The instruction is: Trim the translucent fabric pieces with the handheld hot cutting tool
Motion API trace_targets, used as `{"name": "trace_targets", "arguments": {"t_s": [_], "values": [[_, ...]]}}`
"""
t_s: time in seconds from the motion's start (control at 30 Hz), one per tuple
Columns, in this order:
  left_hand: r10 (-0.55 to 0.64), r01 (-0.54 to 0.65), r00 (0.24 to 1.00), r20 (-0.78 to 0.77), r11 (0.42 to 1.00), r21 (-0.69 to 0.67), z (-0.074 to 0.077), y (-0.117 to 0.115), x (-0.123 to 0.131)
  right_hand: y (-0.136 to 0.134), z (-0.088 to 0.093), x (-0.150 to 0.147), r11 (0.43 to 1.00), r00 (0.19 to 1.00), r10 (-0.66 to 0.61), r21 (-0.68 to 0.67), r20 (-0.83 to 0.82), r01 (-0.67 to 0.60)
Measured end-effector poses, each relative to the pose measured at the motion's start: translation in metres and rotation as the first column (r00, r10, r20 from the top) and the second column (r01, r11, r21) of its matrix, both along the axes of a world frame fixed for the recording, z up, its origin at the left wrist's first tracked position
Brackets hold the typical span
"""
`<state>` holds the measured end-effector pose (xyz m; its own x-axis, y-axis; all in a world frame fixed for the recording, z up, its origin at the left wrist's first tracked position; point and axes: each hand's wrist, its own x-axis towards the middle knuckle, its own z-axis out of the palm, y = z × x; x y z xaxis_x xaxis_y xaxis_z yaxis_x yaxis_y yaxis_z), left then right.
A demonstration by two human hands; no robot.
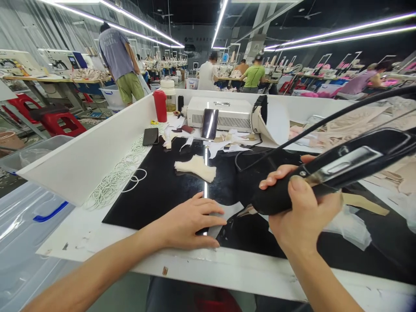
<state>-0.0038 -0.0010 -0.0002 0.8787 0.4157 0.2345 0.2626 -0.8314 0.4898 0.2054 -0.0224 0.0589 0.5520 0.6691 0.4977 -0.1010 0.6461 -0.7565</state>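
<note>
My right hand [299, 208] is wrapped around a black corded hot knife [325, 173] with a pointed metal tip. The tip points down and left at a thin, pale piece of material [231, 210] on the black mat [156, 195]. On that pale piece lies my left hand [195, 219], fingers spread flat. Beyond the left hand rests a cream fabric piece [196, 168]. Right of my right hand are a translucent white scrap [349, 227] and a tan strip [365, 203]. My left palm hides part of the pale piece.
Pale elastic loops [113, 182] are heaped along the left wall [87, 147]. A phone [210, 123] leans on a white vented box [224, 110]; a red cup [160, 105] stands nearby. Beige fabric [351, 125] is piled at the right. The tool's cord [312, 125] arches overhead. Several people work beyond.
</note>
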Motion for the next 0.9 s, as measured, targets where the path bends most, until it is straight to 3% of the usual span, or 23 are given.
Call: {"name": "trace_targets", "arguments": {"t_s": [0.57, 0.9], "values": [[0.028, -0.029, 0.999, -0.019, 0.999, -0.023, 0.002, -0.002, -0.001, 0.005, -0.017, -0.002, 0.998, 0.995, 0.057, -0.006, 0.084, -0.057], [0.043, -0.044, 0.999, -0.029, 0.998, -0.043, 0.002, -0.002, 0.000, 0.015, -0.013, 0.014, 0.998, 0.997, -0.046, 0.038, 0.053, 0.044]]}}
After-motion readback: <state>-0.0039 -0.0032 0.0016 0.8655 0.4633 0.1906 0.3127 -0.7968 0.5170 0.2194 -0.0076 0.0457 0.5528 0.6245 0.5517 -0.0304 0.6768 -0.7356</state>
